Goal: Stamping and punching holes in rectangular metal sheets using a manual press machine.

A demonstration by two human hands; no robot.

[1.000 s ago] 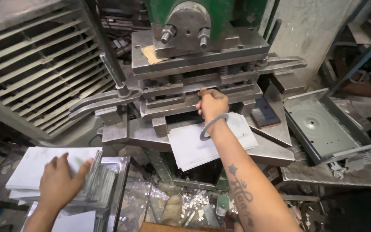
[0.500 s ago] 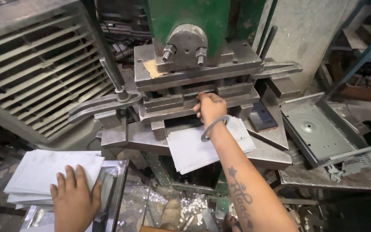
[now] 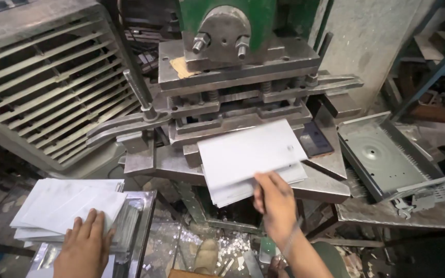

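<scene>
Louvred grey metal housing fills the upper left of the view. Below it, a stack of thin white rectangular sheets lies on a shiny steel tray. The left hand lies flat on the near edge of this stack, fingers spread, palm down, gripping nothing.

At centre stands a heavy press with a green cast body and grey steel die plates; a steel lever bar rises at its left. A single white sheet sits tilted in front of the die opening, its far edge at the gap between the plates, over a few more white sheets on the press bench. The right hand pinches the near edge of the single sheet between thumb and fingers.

At right, a grey sheet-metal chassis tray lies on a worn bench.

Progress, as a judgement: the left stack appears full, so most sheets remain unprocessed; one sheet is at the die, and whether it is pressed cannot be told.
</scene>
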